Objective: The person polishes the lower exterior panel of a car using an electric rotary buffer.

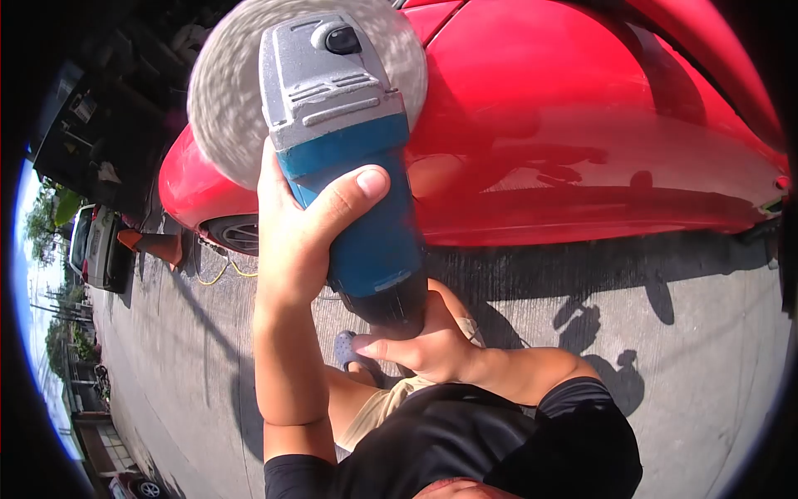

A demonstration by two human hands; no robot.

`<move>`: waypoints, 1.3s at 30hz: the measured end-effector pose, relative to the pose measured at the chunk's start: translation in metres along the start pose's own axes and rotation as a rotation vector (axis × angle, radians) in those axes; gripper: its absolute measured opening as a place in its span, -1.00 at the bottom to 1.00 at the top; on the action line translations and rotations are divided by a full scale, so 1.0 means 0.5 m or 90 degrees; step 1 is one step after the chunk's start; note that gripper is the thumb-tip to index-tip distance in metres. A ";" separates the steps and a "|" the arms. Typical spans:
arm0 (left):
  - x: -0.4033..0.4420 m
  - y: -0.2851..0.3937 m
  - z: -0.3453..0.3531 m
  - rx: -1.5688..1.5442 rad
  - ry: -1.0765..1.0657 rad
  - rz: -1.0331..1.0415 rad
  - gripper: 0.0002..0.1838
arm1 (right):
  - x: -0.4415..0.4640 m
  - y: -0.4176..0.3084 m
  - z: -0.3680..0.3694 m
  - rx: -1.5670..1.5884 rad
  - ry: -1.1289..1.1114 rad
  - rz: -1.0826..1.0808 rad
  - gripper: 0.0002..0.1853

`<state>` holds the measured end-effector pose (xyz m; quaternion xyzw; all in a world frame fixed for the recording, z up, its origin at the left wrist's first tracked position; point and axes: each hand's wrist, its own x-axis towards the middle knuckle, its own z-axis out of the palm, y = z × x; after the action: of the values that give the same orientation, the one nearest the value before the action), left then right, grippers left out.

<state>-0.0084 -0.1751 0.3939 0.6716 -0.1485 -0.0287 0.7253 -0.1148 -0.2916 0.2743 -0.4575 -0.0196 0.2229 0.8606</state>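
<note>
- L hand (312,208) is curled round the blue part of the power tool (370,224), w/ the thumb on top.
- R hand (428,341) is closed round the tool's black back end (386,312).
- The tool is up in front of the person, next to the red car (532,125).
- Its round, fuzzy pad (224,108) looks blurry (can't tell if it's touching the car).
- A yellow cord (220,273) is on the gray ground (191,374), nr the car's wheel (235,234).

No lettering, numbers or signs legible.
</note>
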 end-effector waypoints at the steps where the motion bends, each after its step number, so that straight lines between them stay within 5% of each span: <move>1: 0.015 0.004 0.011 0.009 -0.014 -0.003 -0.20 | -0.006 -0.018 0.008 -0.021 0.024 -0.058 -0.72; 3: 0.040 0.017 0.034 0.036 -0.063 -0.002 -0.13 | -0.008 -0.033 0.016 -0.045 0.078 -0.171 -0.81; 7: 0.059 0.025 0.058 0.083 -0.076 0.028 -0.11 | -0.006 -0.041 -0.007 -0.051 0.052 -0.188 -0.82; 30: -0.042 -0.049 -0.122 0.051 0.090 -0.013 -0.31 | 0.069 0.052 0.029 -0.129 -0.047 0.035 -0.67; 39: -0.162 -0.210 -0.232 -0.136 0.184 -0.029 -0.15 | 0.108 0.194 -0.022 -0.278 -0.056 0.036 -0.51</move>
<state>-0.0394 -0.0536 0.2699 0.5911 -0.0238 0.0362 0.8054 -0.0988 -0.2319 0.1815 -0.6233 -0.0924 0.2572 0.7327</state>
